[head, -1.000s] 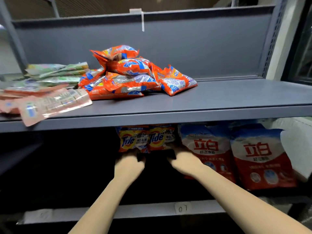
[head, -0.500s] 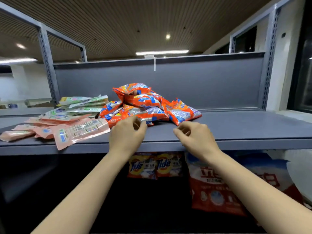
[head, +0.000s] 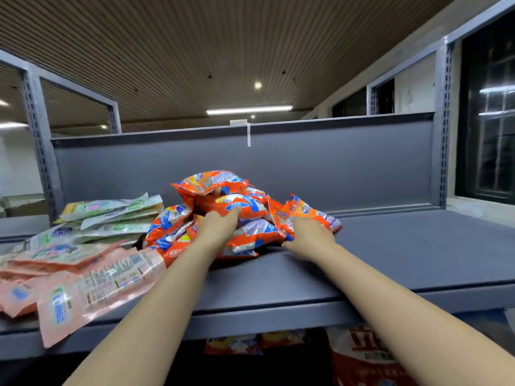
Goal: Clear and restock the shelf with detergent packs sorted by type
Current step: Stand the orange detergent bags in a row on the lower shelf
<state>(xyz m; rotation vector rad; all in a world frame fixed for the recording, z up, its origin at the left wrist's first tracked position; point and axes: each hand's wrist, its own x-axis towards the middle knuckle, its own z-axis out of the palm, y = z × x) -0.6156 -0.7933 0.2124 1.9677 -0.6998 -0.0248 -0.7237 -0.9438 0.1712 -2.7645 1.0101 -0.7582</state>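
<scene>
A heap of orange detergent packs (head: 223,181) lies in the middle of the grey top shelf (head: 404,246). My left hand (head: 218,225) reaches into the front of the heap, its fingers curled on one orange pack in the middle. My right hand (head: 309,236) grips the near end of the rightmost orange pack (head: 312,208). Left of the heap sits a stack of flat green-and-white packs (head: 111,215). In front of that stack, pink packs (head: 92,280) hang over the shelf's front edge.
The shelf's grey back panel (head: 334,168) stands right behind the heap, with an upright post (head: 443,129) at its right end. On the shelf below, small orange packs (head: 234,344) and a red-and-white bag (head: 362,355) show under the front lip.
Both hands rose from the small packs on the lower shelf, passed the top shelf's front edge, and now grasp the orange heap. The view tilted upward.
</scene>
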